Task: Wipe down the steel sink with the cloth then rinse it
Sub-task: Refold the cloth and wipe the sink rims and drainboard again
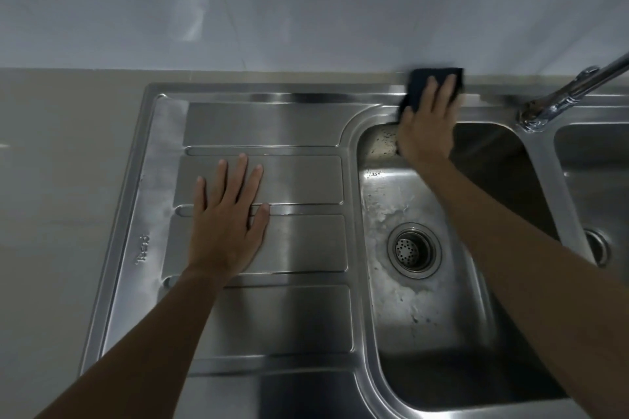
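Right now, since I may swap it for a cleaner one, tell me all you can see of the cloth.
The cloth is dark, almost black, with squared corners. It lies flat as a small pad on the back rim of the sink, next to the wall and left of the tap. The right hand presses on it with straight fingers and covers its near part. A corner shows left of the hand. Weave and wetness cannot be told.
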A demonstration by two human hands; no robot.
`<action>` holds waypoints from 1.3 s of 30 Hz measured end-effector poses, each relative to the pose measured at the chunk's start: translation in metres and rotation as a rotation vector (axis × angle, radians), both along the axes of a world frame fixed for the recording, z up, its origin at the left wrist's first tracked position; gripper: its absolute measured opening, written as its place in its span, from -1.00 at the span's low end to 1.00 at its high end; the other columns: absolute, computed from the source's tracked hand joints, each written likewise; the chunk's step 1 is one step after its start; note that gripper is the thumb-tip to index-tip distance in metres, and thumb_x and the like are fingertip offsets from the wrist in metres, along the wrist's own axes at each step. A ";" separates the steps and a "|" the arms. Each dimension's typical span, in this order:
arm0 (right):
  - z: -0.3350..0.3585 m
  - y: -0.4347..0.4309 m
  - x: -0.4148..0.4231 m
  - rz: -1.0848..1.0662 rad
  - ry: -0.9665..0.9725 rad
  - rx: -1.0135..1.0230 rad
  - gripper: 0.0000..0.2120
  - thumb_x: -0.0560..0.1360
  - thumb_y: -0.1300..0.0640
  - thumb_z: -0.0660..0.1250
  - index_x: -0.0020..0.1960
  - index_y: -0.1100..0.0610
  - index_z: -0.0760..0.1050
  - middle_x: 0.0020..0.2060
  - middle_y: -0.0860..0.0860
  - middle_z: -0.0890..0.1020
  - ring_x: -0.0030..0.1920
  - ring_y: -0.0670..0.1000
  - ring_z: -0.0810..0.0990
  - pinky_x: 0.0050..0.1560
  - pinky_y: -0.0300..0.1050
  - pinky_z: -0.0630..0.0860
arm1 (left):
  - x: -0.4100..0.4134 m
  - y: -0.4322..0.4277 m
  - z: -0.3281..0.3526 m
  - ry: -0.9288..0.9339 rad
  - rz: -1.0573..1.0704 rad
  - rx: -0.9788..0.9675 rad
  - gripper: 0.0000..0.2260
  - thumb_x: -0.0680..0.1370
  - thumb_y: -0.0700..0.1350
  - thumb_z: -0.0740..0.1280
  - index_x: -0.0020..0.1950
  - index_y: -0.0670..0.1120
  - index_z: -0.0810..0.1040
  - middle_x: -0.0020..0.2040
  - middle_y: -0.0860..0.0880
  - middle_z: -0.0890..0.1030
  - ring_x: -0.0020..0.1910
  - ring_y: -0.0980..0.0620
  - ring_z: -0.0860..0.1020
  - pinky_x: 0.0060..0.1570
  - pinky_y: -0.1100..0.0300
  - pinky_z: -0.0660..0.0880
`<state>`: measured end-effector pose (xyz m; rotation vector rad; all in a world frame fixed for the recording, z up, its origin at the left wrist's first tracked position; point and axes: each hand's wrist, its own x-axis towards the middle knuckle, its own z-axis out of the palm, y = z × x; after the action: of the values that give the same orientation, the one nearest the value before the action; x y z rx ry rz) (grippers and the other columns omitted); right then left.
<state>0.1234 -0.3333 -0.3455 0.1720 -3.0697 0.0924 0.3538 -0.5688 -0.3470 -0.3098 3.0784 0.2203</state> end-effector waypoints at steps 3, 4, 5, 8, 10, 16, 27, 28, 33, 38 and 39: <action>-0.005 -0.050 0.029 0.120 -0.010 -0.055 -0.41 0.59 -0.04 -0.18 0.52 0.23 -0.16 0.51 0.23 -0.11 0.50 0.21 -0.17 0.49 0.13 -0.12 | 0.001 0.001 0.000 0.002 0.001 0.008 -0.43 0.56 0.14 -0.15 0.56 -0.01 0.06 0.58 -0.04 0.02 0.55 -0.11 -0.04 0.48 -0.16 -0.03; -0.007 -0.061 0.035 0.146 -0.016 -0.083 -0.42 0.60 -0.04 -0.15 0.53 0.20 -0.18 0.51 0.22 -0.13 0.51 0.21 -0.15 0.50 0.10 -0.09 | 0.000 0.001 0.000 0.002 0.002 0.015 -0.43 0.56 0.14 -0.15 0.56 -0.01 0.06 0.58 -0.04 0.02 0.55 -0.11 -0.04 0.48 -0.16 -0.04; -0.009 -0.070 0.043 0.174 -0.031 -0.103 -0.43 0.61 -0.03 -0.12 0.53 0.18 -0.18 0.51 0.19 -0.15 0.51 0.20 -0.12 0.50 0.07 -0.06 | 0.000 0.000 0.000 0.005 -0.001 0.017 -0.43 0.56 0.13 -0.15 0.56 -0.01 0.06 0.58 -0.04 0.01 0.55 -0.11 -0.04 0.48 -0.16 -0.05; -0.005 -0.078 0.059 0.280 -0.064 -0.096 -0.45 0.62 0.00 -0.05 0.54 0.12 -0.13 0.53 0.11 -0.11 0.51 0.17 -0.05 0.48 0.06 0.01 | -0.002 0.001 -0.002 -0.003 -0.001 0.018 -0.43 0.55 0.13 -0.16 0.55 0.00 0.06 0.58 -0.04 0.01 0.55 -0.12 -0.05 0.48 -0.15 -0.09; 0.000 -0.074 0.076 0.382 -0.081 -0.043 -0.46 0.61 0.00 -0.02 0.53 0.11 -0.07 0.53 0.09 -0.05 0.50 0.17 0.02 0.46 0.08 0.10 | -0.001 0.000 -0.002 -0.019 0.001 0.027 -0.42 0.53 0.14 -0.16 0.55 0.02 0.04 0.58 -0.02 -0.01 0.55 -0.11 -0.07 0.47 -0.14 -0.14; 0.026 -0.044 0.167 0.544 -0.166 0.067 -0.40 0.51 -0.17 0.05 0.47 0.08 0.19 0.48 0.09 0.21 0.22 0.21 0.42 0.05 0.10 0.49 | -0.006 -0.017 0.024 0.034 0.116 0.691 -0.51 0.59 0.04 0.03 0.53 0.00 0.17 0.54 0.01 0.18 0.53 0.06 0.06 0.51 0.08 -0.09; 0.015 -0.057 0.224 0.414 -0.162 -0.023 -0.41 0.52 -0.11 -0.03 0.48 0.10 0.17 0.50 0.07 0.16 0.47 0.19 0.14 0.36 0.30 0.19 | 0.076 -0.152 0.016 0.167 0.079 0.206 -0.50 0.58 -0.01 -0.02 0.49 -0.12 0.25 0.50 -0.12 0.28 0.49 -0.18 0.18 0.44 -0.14 0.14; 0.015 -0.066 0.215 0.266 -0.166 -0.039 -0.39 0.51 -0.12 -0.08 0.49 0.13 0.14 0.50 0.10 0.14 0.47 0.22 0.11 0.38 0.30 0.16 | 0.081 -0.153 0.015 0.148 0.075 0.172 -0.49 0.58 0.03 -0.07 0.52 -0.08 0.20 0.53 -0.07 0.21 0.53 -0.13 0.11 0.47 -0.08 0.06; 0.012 -0.154 0.237 0.232 -0.149 -0.049 -0.34 0.50 -0.15 -0.17 0.52 0.15 0.02 0.52 0.14 0.01 0.50 0.22 0.01 0.45 0.19 0.04 | 0.087 -0.155 0.008 0.081 0.061 0.097 -0.46 0.59 0.07 -0.19 0.56 -0.04 0.05 0.57 0.02 0.06 0.55 -0.03 -0.03 0.50 0.00 -0.07; 0.015 -0.205 0.295 0.589 -0.174 -0.091 -0.42 0.54 -0.10 -0.01 0.47 0.16 0.14 0.49 0.14 0.17 0.48 0.18 0.12 0.44 0.18 0.11 | 0.087 -0.156 0.008 0.059 0.070 0.071 -0.46 0.59 0.09 -0.22 0.56 -0.01 0.02 0.57 0.03 0.03 0.55 0.00 -0.06 0.51 -0.01 -0.08; 0.014 -0.195 0.295 0.619 -0.168 -0.082 -0.44 0.53 -0.10 0.00 0.46 0.16 0.18 0.48 0.13 0.20 0.47 0.16 0.16 0.43 0.19 0.15 | 0.087 -0.156 0.008 0.059 0.070 0.072 -0.46 0.59 0.09 -0.23 0.56 -0.01 0.01 0.57 0.03 0.02 0.55 0.01 -0.07 0.51 0.00 -0.09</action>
<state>0.4180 -0.5282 -0.3316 1.1512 -3.0359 0.2714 0.4409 -0.7246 -0.3387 -0.4155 3.1108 0.3482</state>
